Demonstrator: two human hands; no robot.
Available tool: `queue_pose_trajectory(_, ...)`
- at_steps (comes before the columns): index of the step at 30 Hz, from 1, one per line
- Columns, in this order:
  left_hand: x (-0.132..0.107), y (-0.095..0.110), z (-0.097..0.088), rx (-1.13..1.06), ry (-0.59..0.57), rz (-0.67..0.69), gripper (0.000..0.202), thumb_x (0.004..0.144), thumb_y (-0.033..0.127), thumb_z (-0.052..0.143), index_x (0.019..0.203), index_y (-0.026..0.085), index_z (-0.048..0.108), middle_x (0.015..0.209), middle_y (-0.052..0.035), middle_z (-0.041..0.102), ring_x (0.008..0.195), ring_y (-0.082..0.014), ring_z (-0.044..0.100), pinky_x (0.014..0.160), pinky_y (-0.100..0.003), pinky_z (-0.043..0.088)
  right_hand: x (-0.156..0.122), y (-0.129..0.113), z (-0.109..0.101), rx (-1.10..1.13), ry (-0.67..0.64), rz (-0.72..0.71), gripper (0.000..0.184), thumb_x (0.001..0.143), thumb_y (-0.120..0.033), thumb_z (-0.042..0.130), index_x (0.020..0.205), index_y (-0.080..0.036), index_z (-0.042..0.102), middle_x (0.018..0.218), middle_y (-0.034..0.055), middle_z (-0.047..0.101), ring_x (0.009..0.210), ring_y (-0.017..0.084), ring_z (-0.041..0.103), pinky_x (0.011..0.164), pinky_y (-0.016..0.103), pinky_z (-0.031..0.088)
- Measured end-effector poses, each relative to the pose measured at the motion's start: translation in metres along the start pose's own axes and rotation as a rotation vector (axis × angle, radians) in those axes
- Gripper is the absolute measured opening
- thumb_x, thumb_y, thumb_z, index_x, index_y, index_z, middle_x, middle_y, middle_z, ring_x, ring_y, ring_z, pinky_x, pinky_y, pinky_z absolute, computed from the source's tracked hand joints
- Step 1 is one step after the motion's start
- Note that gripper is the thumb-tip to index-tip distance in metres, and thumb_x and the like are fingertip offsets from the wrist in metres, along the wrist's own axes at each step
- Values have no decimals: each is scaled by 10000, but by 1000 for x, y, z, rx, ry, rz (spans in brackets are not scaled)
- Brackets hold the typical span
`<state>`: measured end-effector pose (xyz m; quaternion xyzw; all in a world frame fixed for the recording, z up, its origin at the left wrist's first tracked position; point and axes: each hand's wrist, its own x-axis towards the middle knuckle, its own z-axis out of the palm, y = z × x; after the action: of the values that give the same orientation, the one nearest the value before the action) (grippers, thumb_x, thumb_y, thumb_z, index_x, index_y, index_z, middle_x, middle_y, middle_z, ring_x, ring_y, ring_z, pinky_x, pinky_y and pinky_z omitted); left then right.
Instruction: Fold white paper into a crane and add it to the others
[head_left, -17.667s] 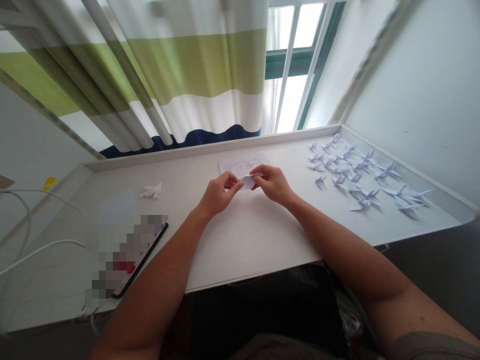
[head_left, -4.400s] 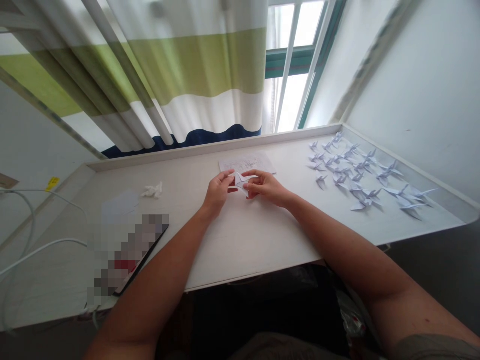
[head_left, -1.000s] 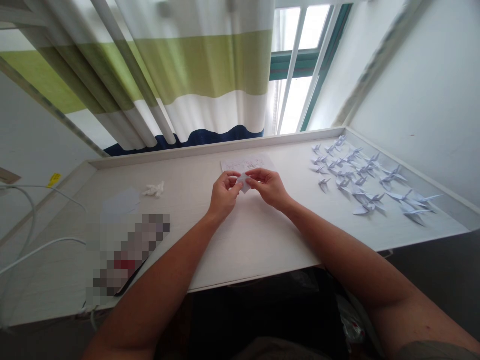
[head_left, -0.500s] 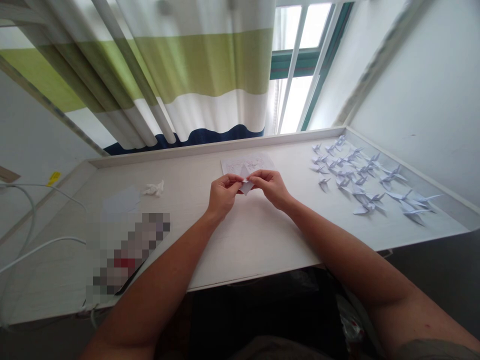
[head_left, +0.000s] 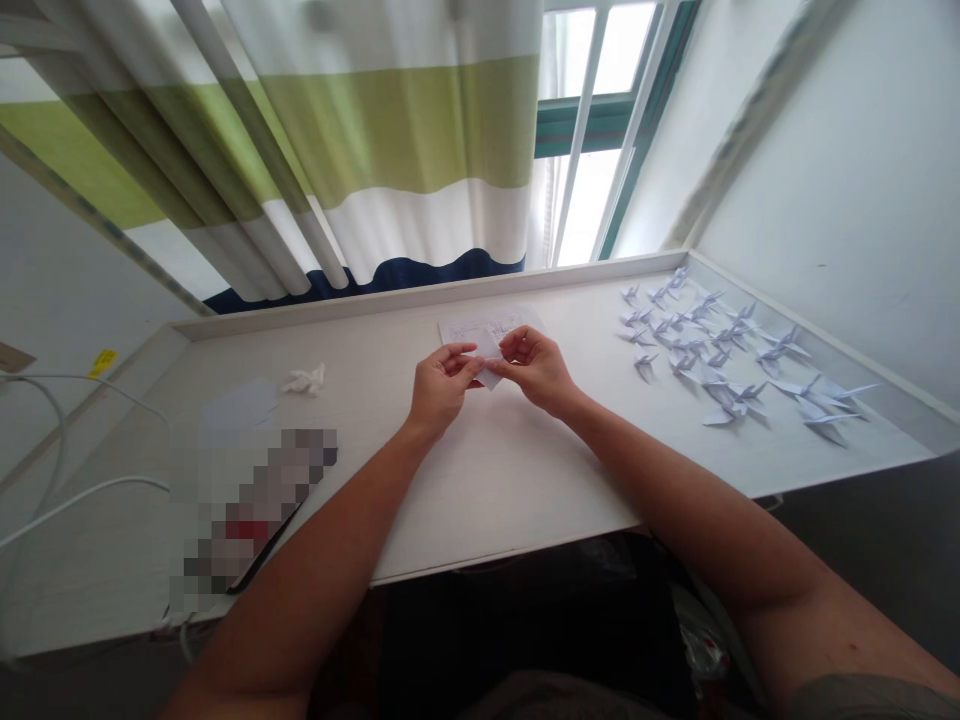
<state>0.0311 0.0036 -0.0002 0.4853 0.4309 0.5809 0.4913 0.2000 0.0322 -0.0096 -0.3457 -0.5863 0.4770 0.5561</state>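
A small, partly folded piece of pale paper point(head_left: 487, 372) is pinched between both my hands just above the middle of the white table point(head_left: 487, 470). My left hand point(head_left: 439, 385) grips its left side with thumb and fingers closed. My right hand point(head_left: 536, 368) pinches its right side with curled fingers. A printed sheet point(head_left: 484, 325) lies flat on the table just beyond my hands.
Several folded pale paper cranes point(head_left: 720, 355) are spread over the right part of the table. A crumpled white scrap point(head_left: 304, 380) and a flat pale sheet point(head_left: 236, 408) lie at the left, near a dark flat device point(head_left: 274, 535) and white cables point(head_left: 67, 500). A striped curtain point(head_left: 337, 150) hangs behind.
The folded paper has been turned slightly between my fingers and my hands have shifted a little. The view has moved a bit. Nothing else on the table has moved.
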Motion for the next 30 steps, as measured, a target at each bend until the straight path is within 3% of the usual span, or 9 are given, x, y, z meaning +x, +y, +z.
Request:
queue_pose_trajectory(8,0,4,1,15,1,60,457,730,426,919,1071,183,738,779,-6,753,750,-179,737,702,-317,633,-1,0,0,122,-11,37,602,641,-620,957,928,-243,586,750,-33,690,722,161,671,709,327,562)
queue_pose_trajectory(12,0,2,1,-8,2,4,493,720,443,930,1080,171,730,807,-27,770,773,-198,750,725,-343,639,-1,0,0,83,-8,9,586,638,-621,959,942,-239,634,698,-37,698,654,159,654,684,334,562)
queue_pose_trajectory(16,1,2,-1,11,-36,-48,456,721,475,933,984,144,760,898,-84,800,809,-205,748,729,-339,631,-1,0,-1,66,2,10,571,640,-617,957,953,-232,676,744,-6,753,695,184,701,708,355,582)
queue_pose_trajectory(22,0,4,-4,61,-146,-81,415,735,530,919,901,164,812,949,-88,808,858,-189,730,745,-294,606,-2,1,-2,19,28,11,516,654,-598,951,878,-221,678,757,12,760,731,200,729,717,359,589)
queue_pose_trajectory(30,5,5,-9,34,-133,-103,392,688,500,948,840,165,814,859,-64,786,790,-170,705,757,-315,614,-3,4,-3,-86,-81,-91,338,782,-455,873,976,-227,715,826,-5,738,794,172,711,766,343,598)
